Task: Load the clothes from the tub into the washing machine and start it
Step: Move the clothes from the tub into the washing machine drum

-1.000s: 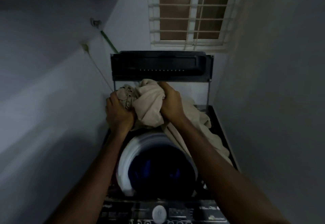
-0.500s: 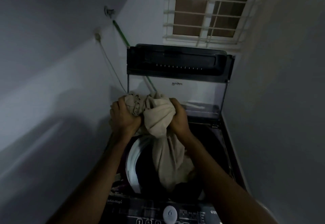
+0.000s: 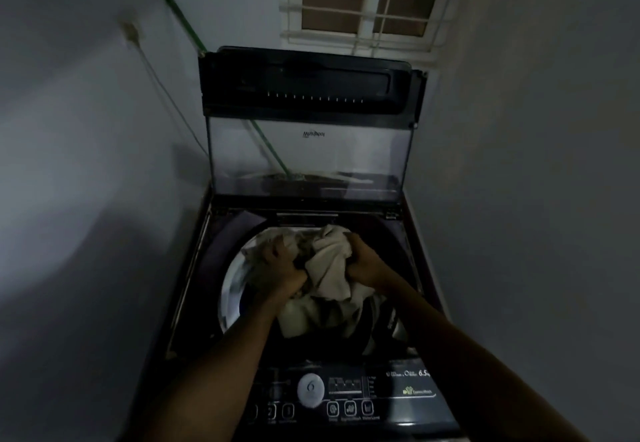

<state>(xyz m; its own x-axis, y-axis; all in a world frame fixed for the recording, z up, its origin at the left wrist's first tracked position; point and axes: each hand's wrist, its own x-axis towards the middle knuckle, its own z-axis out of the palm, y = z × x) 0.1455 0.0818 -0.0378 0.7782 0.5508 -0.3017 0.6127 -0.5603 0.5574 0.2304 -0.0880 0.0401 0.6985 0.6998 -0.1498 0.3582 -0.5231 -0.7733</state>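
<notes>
Firmly, cloth (image 3: pixel 329 268) in curled fingers (image 3: pixel 358 251)

my left hand (image 3: pixel 282 265) and right hand (image 3: pixel 365 261) both grip the beige cloth (image 3: pixel 329 268) | cloth bunched in the drum mouth of the washing machine (image 3: pixel 420 303) | lid (image 3: pixel 308 122) upright | control panel (image 3: pixel 346 396) nearest me

A washing machine (image 3: pixel 188 289) sits in a narrow nook, with the left wall (image 3: pixel 86 164) and right wall (image 3: pixel 536 199) close beside it. Its lid (image 3: pixel 311 157) stands upright at the back and blocks reach from behind. The way in is from above, over the control panel (image 3: pixel 349 391). Bunched beige cloth (image 3: pixel 329 268), held in the left grip (image 3: pixel 282 265) and right grip (image 3: pixel 367 263), fills most of the drum mouth (image 3: pixel 230 289). A dark gap shows along its near edge.
</notes>
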